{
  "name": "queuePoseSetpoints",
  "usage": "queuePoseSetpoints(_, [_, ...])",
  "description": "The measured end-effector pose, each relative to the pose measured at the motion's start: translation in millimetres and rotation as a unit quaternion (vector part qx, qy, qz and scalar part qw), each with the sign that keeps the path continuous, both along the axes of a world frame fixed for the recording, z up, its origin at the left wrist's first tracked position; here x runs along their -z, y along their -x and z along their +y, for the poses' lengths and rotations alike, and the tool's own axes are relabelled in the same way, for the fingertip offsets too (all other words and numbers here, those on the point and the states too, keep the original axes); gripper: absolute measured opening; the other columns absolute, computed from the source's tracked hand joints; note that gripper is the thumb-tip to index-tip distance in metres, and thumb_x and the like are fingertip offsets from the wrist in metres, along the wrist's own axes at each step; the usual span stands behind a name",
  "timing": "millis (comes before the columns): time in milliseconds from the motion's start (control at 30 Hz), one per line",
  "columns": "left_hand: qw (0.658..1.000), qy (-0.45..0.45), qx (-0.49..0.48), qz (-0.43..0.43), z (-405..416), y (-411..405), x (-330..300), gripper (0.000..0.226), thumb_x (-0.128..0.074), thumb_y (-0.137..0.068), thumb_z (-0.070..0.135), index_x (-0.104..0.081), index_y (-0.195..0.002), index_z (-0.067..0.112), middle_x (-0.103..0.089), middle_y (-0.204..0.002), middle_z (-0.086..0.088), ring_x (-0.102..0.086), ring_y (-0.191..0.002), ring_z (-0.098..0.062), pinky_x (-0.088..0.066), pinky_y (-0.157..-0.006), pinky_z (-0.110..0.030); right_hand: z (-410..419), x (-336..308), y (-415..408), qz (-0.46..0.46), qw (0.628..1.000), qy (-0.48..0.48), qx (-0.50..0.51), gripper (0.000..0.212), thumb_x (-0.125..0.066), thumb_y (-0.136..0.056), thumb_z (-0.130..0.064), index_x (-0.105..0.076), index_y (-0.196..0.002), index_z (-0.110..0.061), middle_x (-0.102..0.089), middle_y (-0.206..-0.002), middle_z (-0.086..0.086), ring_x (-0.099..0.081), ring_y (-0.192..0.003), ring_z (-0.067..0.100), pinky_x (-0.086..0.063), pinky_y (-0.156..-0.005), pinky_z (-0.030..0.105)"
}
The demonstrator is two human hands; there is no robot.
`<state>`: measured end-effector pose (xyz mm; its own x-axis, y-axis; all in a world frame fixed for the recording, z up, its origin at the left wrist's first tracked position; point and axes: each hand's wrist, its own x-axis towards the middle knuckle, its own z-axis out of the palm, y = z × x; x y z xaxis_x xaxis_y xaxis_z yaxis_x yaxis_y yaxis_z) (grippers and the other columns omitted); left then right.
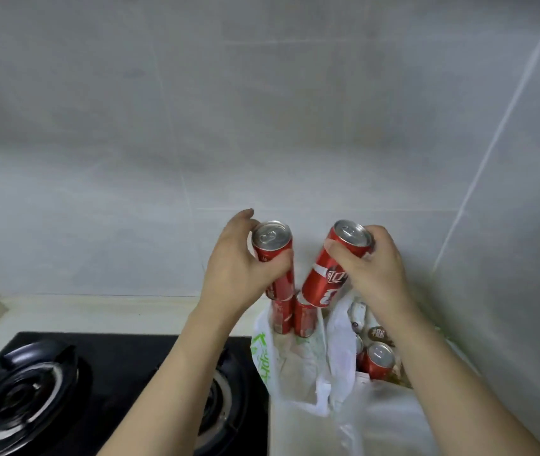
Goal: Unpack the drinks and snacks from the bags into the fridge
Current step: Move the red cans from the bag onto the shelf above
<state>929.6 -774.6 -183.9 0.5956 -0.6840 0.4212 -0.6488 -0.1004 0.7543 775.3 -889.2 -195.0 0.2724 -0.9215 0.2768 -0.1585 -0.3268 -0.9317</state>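
Two red cola cans lifted clear above the white bags [298, 363] right of the stove [64, 383]: left hand [242, 268] curled round one can [273, 255], right hand [374, 268] gripping the other [328, 274], tilted. Best carried upright, firmly gripped, toward the unseen fridge.

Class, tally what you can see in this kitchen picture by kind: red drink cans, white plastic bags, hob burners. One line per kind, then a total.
Red drink cans: 5 (one in the left hand, one in the right hand, two standing behind the bags, one in the right bag)
White plastic bags: 2
Hob burners: 2
Total: 9
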Motion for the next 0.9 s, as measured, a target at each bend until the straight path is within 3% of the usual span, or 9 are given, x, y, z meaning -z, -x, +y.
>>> queuePoseSetpoints(100, [0.991,0.105,0.024,0.081,20,15,-33,0.046,-0.078,-0.071,0.033,-0.057,-0.111,0.026,-0.066,-0.100,0.018,-0.061,-0.092,0.003,-0.044,-0.076,-0.015,21,-36,4,-0.146,0.988,-0.036,-0.026,0.029,-0.077,-0.076,-0.034,-0.056,-0.096,-0.030,-0.066,-0.095,-0.007,-0.066,-0.081,0.006,-0.049,-0.069,0.023])
queuePoseSetpoints(200, [0.975,0.181,0.034,0.128,33,27,-53,0.036,-0.078,-0.076,0.020,-0.055,-0.103,0.024,-0.066,-0.082,0.016,-0.062,-0.073,0.001,-0.048,-0.066,-0.015,38,-58,5,-0.193,0.978,-0.047,-0.064,0.032,-0.077,-0.067,-0.042,-0.062,-0.095,-0.036,-0.071,-0.097,0.001,-0.070,-0.088,0.021,-0.058,-0.079,0.042])
queuePoseSetpoints(267, [0.964,0.206,0.038,0.164,39,33,-57,0.034,-0.076,-0.077,0.025,-0.052,-0.100,0.029,-0.067,-0.082,0.013,-0.066,-0.075,-0.007,-0.055,-0.070,-0.026,47,-65,8,-0.203,0.975,-0.053,-0.077,0.030,-0.076,-0.061,-0.046,-0.066,-0.089,-0.040,-0.072,-0.096,0.006,-0.070,-0.089,0.030,-0.057,-0.083,0.052])
queuePoseSetpoints(333, [0.955,0.215,0.041,0.199,44,38,-55,0.032,-0.072,-0.073,0.037,-0.052,-0.097,0.035,-0.071,-0.089,0.000,-0.070,-0.083,-0.024,-0.058,-0.077,-0.047,54,-66,13,-0.210,0.973,-0.057,-0.080,0.029,-0.075,-0.060,-0.047,-0.069,-0.088,-0.041,-0.072,-0.094,0.008,-0.070,-0.088,0.033,-0.056,-0.082,0.057])
queuePoseSetpoints(400, [0.951,0.222,0.034,0.211,49,44,-54,0.032,-0.070,-0.071,0.041,-0.054,-0.098,0.035,-0.071,-0.090,-0.005,-0.071,-0.082,-0.029,-0.058,-0.075,-0.054,61,-65,19,-0.204,0.974,-0.051,-0.083,0.028,-0.076,-0.062,-0.048,-0.069,-0.088,-0.040,-0.073,-0.092,0.006,-0.070,-0.086,0.031,-0.056,-0.081,0.057])
queuePoseSetpoints(567, [0.961,0.220,-0.021,0.165,59,62,-61,0.031,-0.074,-0.079,0.033,-0.061,-0.106,0.024,-0.070,-0.086,0.010,-0.068,-0.074,-0.005,-0.054,-0.067,-0.023,69,-67,24,-0.176,0.977,-0.050,-0.105,0.039,-0.077,-0.065,-0.054,-0.067,-0.096,-0.032,-0.073,-0.091,0.002,-0.071,-0.084,0.023,-0.058,-0.082,0.052])
queuePoseSetpoints(633, [0.961,0.223,-0.051,0.157,64,68,-65,0.030,-0.075,-0.080,0.035,-0.062,-0.105,0.023,-0.069,-0.084,0.011,-0.067,-0.073,-0.002,-0.051,-0.062,-0.014,69,-68,24,-0.170,0.977,-0.044,-0.120,0.040,-0.076,-0.064,-0.054,-0.067,-0.095,-0.031,-0.073,-0.090,0.002,-0.071,-0.083,0.023,-0.058,-0.081,0.051])
queuePoseSetpoints(767, [0.962,0.215,-0.101,0.134,75,71,-70,0.027,-0.073,-0.081,0.037,-0.061,-0.102,0.025,-0.068,-0.080,0.011,-0.066,-0.070,-0.001,-0.049,-0.059,-0.013,70,-68,19,-0.155,0.975,-0.024,-0.158,0.026,-0.076,-0.075,-0.042,-0.064,-0.094,-0.030,-0.072,-0.089,0.001,-0.071,-0.080,0.020,-0.059,-0.080,0.047])
queuePoseSetpoints(900, [0.962,0.205,-0.140,0.110,94,71,-73,0.027,-0.073,-0.082,0.035,-0.060,-0.103,0.025,-0.068,-0.081,0.010,-0.065,-0.070,-0.002,-0.049,-0.059,-0.013,79,-68,9,-0.155,0.965,-0.031,-0.208,0.030,-0.074,-0.074,-0.046,-0.062,-0.095,-0.030,-0.072,-0.090,0.003,-0.071,-0.081,0.022,-0.060,-0.078,0.047])
